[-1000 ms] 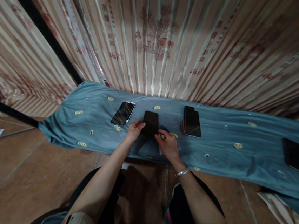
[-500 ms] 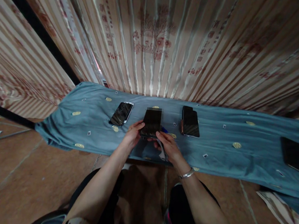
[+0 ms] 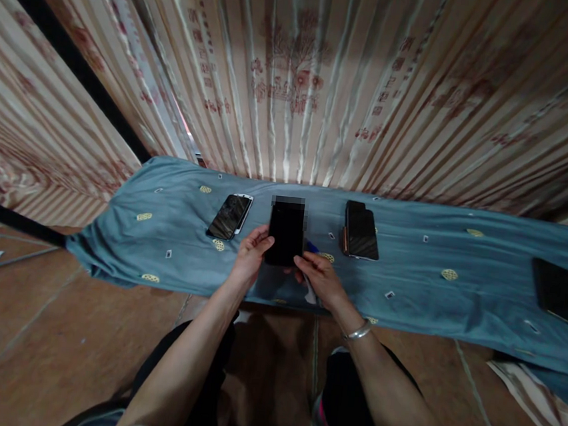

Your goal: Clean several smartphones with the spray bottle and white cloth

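Black phone [image 3: 286, 233] up off blue-clothed surface [image 3: 458, 283], pinched at lower end: left hand [image 3: 249, 258] grips left edge, right hand [image 3: 320, 280] clasps bottom corner. Looks stiff, slick, glass-fronted, likely fragile; side edges safest hold. White-edged phone [image 3: 230, 216] lies left, dark phone [image 3: 361, 230] right.

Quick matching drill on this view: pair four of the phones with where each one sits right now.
Things:
1. white-edged phone
2. black phone
3. stacked phones
4. far phone

Places:
A. held up in the left hand and right hand
B. alone near the cloth's right end
C. flat on the blue cloth, left of the hands
D. flat, just right of the hands

Pairs: 1-C, 2-A, 3-D, 4-B
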`<state>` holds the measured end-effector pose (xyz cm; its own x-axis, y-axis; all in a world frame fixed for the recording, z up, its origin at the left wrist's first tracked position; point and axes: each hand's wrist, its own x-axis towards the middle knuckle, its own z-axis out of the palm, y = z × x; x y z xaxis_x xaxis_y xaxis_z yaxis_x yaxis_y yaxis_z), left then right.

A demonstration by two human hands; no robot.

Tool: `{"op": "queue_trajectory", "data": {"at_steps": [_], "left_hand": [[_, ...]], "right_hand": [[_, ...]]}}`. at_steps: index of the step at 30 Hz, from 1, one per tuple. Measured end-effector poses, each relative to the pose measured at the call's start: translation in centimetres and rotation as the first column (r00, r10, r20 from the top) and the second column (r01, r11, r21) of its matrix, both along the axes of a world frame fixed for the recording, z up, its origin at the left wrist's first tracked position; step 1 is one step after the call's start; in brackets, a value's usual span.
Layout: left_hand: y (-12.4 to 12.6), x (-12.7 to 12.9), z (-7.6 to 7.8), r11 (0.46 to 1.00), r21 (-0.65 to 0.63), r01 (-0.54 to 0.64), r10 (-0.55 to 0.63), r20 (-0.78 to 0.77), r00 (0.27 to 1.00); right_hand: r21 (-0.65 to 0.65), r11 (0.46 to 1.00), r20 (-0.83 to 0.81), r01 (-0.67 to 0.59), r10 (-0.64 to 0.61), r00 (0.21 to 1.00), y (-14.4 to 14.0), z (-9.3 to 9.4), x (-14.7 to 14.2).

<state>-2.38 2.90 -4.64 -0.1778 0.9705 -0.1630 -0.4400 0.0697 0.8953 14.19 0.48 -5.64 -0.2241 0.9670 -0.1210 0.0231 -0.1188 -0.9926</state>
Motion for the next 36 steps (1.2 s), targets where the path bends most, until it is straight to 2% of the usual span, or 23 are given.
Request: {"op": "queue_trajectory", "data": {"at_steps": [4,6,10,13,21,24,28,32,36], "left_hand": [[-0.5,0.0,0.5,0.999,-0.034,0.031,-0.030,0.028,0.999],[-0.9,0.0,1.0,0.991,-0.067,0.114,-0.109,0.074,0.991],[-1.7,-0.4,1.5,0.940,-0.088,0.328,-0.313,0.155,0.937],[-2.1,-0.7,1.3,0.925,-0.094,0.369,-0.348,0.183,0.919],[-2.6,-0.4,0.0,0.932,-0.104,0.347,-0.335,0.122,0.934],[-2.8,-0.1,-0.2,0.944,-0.102,0.315,-0.307,0.084,0.948],[-2.6,-0.3,0.4,0.959,-0.105,0.262,-0.254,0.082,0.964],[-2.0,-0.6,1.4,0.966,-0.104,0.235,-0.213,0.192,0.958],[-1.6,-0.2,1.7,0.978,-0.064,0.199,-0.178,0.249,0.952]], "right_hand": [[0.006,1.000,-0.001,-0.011,0.011,1.000,-0.4,0.4,0.2],[0.013,1.000,0.021,0.012,-0.012,1.000,-0.5,0.4,0.5],[0.057,0.996,0.080,0.068,-0.072,0.994,-0.5,0.2,1.0],[0.086,0.994,0.109,0.071,-0.081,0.991,-0.5,-0.1,1.4],[0.208,0.978,0.310,0.006,-0.072,0.948,-0.8,0.7,1.6],[0.231,0.973,0.338,0.006,-0.086,0.937,-0.9,0.9,1.8],[0.201,0.979,0.245,0.008,-0.058,0.968,-1.2,0.8,2.2],[0.110,0.993,0.116,-0.043,0.030,0.993,-1.8,0.7,2.2],[0.068,0.991,0.116,-0.113,0.105,0.988,-2.7,0.6,2.0]]}}
